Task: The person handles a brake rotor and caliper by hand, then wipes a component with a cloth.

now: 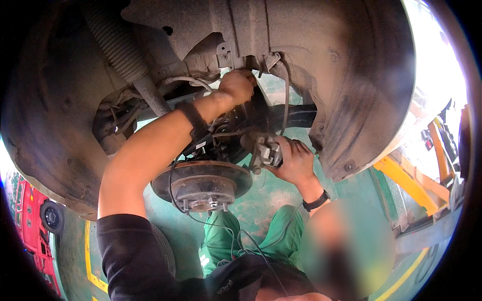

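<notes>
head view: right hand (296, 161) has fingers wrapped on a blocky grey metal caliper (264, 152), just beside the round, rust-edged brake disc (201, 171). left hand (238, 87) raised near a dull bracket (224, 52); fingers curled, grip can't be told. ribbed strut boot (114, 44), scuffed wheel-arch liner (371, 75) above.

The left arm (143, 153) bends at the left of the disc (203, 175), and the left hand (237, 86) is lifted above it, fingers curled (their tips are hidden). To the right of the disc, the right hand (295, 164) is closed in a grip.
</notes>
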{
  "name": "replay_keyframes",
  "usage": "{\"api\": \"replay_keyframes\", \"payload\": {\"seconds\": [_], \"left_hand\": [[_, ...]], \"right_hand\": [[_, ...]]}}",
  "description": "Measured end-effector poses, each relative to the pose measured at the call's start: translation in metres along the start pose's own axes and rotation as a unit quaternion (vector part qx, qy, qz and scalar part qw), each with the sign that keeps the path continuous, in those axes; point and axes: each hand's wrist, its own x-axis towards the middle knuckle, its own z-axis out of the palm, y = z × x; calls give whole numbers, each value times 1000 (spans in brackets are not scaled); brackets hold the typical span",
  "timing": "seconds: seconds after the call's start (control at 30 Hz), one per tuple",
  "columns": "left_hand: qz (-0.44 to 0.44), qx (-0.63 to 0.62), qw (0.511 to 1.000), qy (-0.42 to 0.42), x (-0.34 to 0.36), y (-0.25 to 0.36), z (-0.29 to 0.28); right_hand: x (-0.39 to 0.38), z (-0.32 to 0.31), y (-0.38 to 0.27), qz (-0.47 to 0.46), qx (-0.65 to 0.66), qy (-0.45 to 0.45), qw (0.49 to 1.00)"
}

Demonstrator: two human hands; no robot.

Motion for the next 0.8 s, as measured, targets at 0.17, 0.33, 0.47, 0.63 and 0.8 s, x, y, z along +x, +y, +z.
{"api": "replay_keyframes", "payload": {"seconds": [0.17,0.33,0.47,0.63,0.8], "left_hand": [[-91,-11,996,5,-20,59,-3],[-36,47,998,-35,-25,65,-22],[52,267,962,16,-36,80,-35],[164,387,901,105,-61,136,-30],[117,445,887,40,-48,164,-10]], "right_hand": [[-6,0,5,0,6,-9,1000],[-8,1,4,7,-6,-7,1000],[-7,5,4,6,1,-5,1000],[-9,0,7,8,-2,-17,1000],[-12,-2,9,3,-5,-24,1000]]}}
